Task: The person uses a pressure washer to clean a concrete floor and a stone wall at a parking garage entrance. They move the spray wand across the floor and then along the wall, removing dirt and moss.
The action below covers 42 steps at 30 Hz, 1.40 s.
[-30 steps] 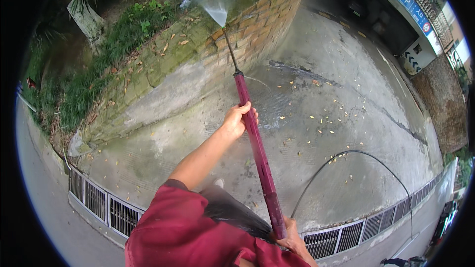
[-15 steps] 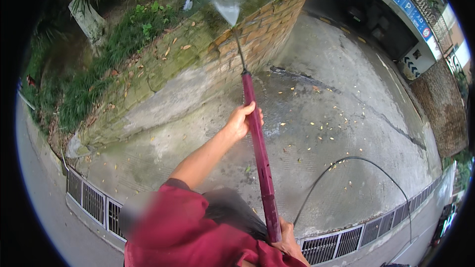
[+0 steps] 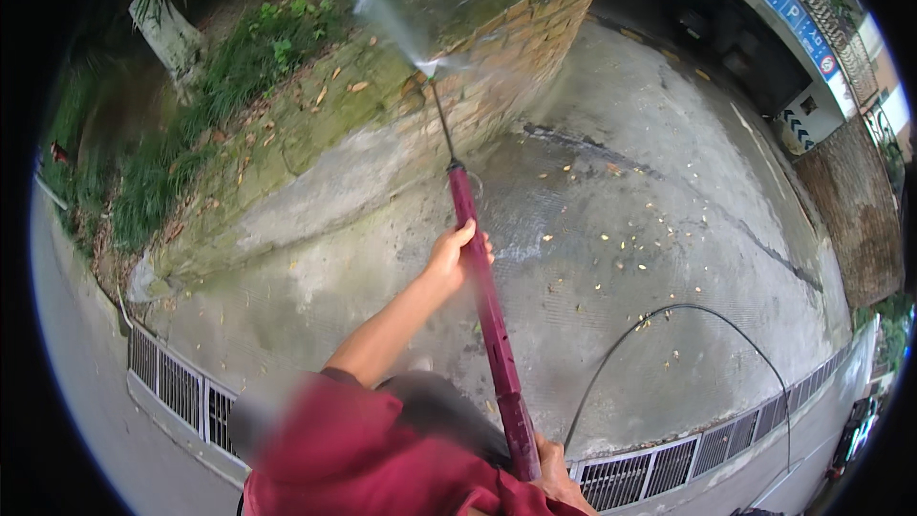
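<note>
A long maroon pressure washer lance (image 3: 489, 315) runs from my waist up toward the stone wall (image 3: 549, 29). My left hand (image 3: 453, 256) is wrapped round the upper part of its body. Lower down, at the rear end, my right hand (image 3: 557, 471) is closed on the lance, with its fingers partly hidden. A thin dark wand (image 3: 441, 121) extends from the front, and its tip points at the mossy wall top (image 3: 387, 76). White water spray (image 3: 401, 36) fans out from the tip, up and to the left. Mist blurs the wall there.
A black hose (image 3: 726, 313) loops over the wet concrete ramp (image 3: 621, 258) at right. Metal drain grates (image 3: 650, 471) cross the ramp's near edge. Grass (image 3: 153, 196) and a pale tree trunk (image 3: 170, 38) stand left of the wall. A dark garage entrance (image 3: 707, 29) lies at far right.
The lance tip has swung left and a little nearer, taking the spray along the wall top with it. My left hand has moved slightly left and down with the lance.
</note>
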### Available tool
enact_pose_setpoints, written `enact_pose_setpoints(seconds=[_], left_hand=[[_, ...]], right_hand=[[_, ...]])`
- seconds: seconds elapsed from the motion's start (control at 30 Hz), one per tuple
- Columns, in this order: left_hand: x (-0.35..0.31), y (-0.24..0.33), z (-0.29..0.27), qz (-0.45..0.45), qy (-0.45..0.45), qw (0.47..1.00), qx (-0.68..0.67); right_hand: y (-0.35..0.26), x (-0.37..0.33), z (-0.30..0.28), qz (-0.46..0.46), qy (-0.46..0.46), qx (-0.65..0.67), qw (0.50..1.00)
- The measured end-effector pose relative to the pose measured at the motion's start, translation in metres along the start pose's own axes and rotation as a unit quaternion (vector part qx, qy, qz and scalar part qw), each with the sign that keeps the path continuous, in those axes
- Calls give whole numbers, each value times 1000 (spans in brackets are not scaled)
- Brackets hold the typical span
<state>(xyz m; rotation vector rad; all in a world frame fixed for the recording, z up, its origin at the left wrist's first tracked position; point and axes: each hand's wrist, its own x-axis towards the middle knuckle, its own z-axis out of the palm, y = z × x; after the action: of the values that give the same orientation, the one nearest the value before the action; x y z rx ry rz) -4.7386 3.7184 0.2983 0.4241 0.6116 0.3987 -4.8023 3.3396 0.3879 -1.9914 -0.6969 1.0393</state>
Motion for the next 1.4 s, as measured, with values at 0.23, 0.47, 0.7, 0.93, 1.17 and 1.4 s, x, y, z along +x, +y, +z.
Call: enact_pose_setpoints(seconds=[0.23, 0.47, 0.7, 0.93, 1.17, 1.4], left_hand=[[35, 26, 62, 18, -100, 995, -2], [20, 78, 102, -38, -205, 971, 117], [36, 105, 127, 7, -182, 976, 119], [100, 93, 148, 0, -203, 973, 111], [172, 91, 188, -10, -216, 968, 129], [228, 104, 213, -8, -234, 966, 109]], right_hand=[[-40, 26, -4, -22, 55, -24, 998], [-104, 95, 12, -26, 147, -39, 988], [-120, 155, 25, -81, 198, -62, 975], [-128, 196, -2, -27, 198, -55, 978], [-127, 253, -57, -70, 205, -81, 973], [-145, 308, -79, -68, 243, -60, 966]])
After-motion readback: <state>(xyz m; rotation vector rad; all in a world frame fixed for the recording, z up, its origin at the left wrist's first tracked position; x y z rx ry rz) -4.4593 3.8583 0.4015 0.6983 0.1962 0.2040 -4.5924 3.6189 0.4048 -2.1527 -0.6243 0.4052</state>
